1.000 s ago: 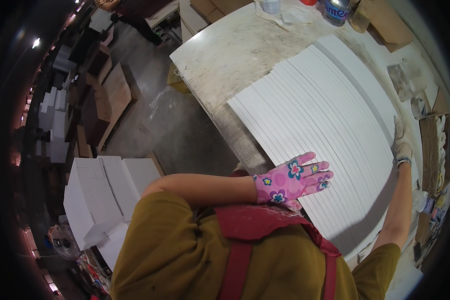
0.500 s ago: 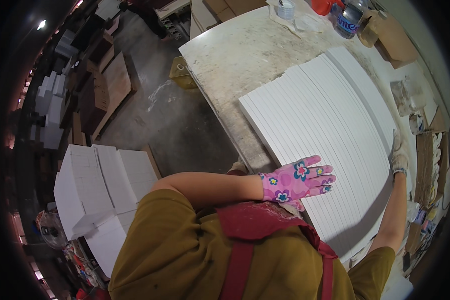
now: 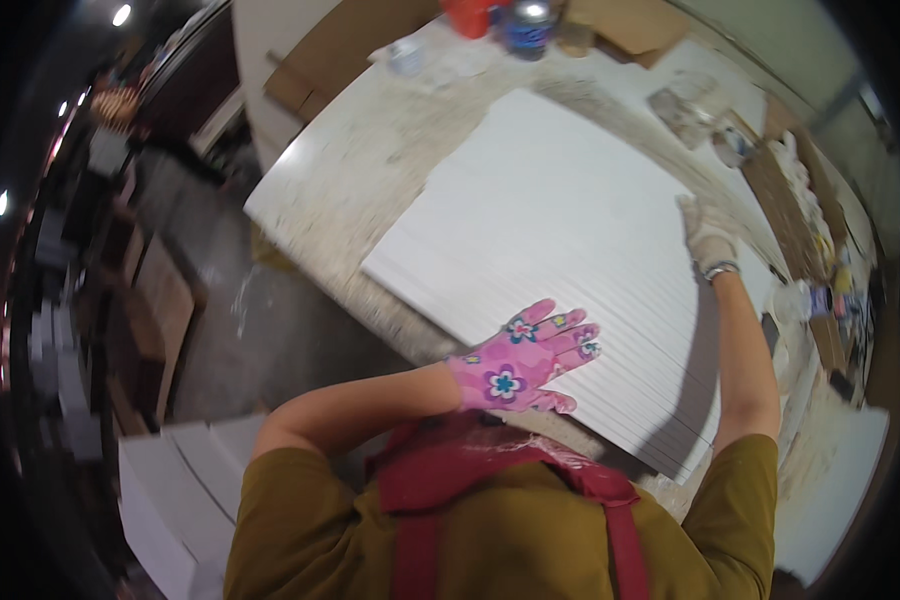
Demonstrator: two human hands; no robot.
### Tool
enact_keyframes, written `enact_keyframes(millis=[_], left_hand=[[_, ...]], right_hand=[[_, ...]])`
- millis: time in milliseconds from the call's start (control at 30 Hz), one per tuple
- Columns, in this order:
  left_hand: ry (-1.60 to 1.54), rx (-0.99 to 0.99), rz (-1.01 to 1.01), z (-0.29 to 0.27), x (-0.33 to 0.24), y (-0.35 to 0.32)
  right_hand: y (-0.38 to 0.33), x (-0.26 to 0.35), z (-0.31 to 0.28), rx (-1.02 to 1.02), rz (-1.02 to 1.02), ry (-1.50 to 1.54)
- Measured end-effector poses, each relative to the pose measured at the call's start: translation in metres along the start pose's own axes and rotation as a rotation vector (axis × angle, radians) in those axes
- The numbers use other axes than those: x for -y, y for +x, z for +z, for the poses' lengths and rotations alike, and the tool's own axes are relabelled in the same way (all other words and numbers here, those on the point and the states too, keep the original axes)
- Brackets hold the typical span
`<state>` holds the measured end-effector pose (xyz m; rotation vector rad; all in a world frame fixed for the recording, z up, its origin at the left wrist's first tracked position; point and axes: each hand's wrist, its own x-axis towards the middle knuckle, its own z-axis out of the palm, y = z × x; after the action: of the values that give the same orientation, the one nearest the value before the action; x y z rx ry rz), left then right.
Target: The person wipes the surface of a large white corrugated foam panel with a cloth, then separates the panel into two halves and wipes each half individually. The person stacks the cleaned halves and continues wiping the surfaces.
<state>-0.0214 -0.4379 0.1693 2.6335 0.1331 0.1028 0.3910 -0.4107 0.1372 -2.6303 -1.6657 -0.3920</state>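
Large white ribbed panel [image 3: 550, 260] flat on speckled table [image 3: 340, 190]. Left hand [image 3: 523, 360], pink flowered glove, fingers spread, palm pressing panel's near edge. Right hand [image 3: 706, 236], pale glove, curled on panel's far right edge. Blue can [image 3: 526, 27] at table's far side.

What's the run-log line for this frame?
left hand: flat on white ribbed panel, pink flowered glove | right hand: at panel's right edge, pale glove | panel: lying on speckled worktable
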Motion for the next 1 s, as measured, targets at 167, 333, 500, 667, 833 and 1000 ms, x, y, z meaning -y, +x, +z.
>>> enact_keyframes(millis=[167,333,500,667,833,1000], left_hand=[[0.233,-0.217,0.073,-0.051,0.061,0.084],[0.233,-0.277,0.048,-0.074,0.144,0.201],[0.239,-0.090,-0.068,-0.031,0.185,0.262],[0.329,-0.405,0.015,-0.064,0.262,0.199],[0.286,-0.159,-0.814,-0.211,0.361,0.043],[0.582,-0.437,-0.154,-0.140,0.245,0.138]], right_hand=[[-0.005,0.014,-0.026,0.029,0.057,0.190],[-0.009,0.019,-0.033,0.031,0.096,0.233],[-0.008,0.019,-0.029,0.071,0.104,0.229],[-0.005,0.019,-0.026,0.095,0.103,0.201],[-0.006,0.018,-0.024,0.096,0.102,0.186],[-0.006,0.019,-0.019,0.044,0.099,0.184]])
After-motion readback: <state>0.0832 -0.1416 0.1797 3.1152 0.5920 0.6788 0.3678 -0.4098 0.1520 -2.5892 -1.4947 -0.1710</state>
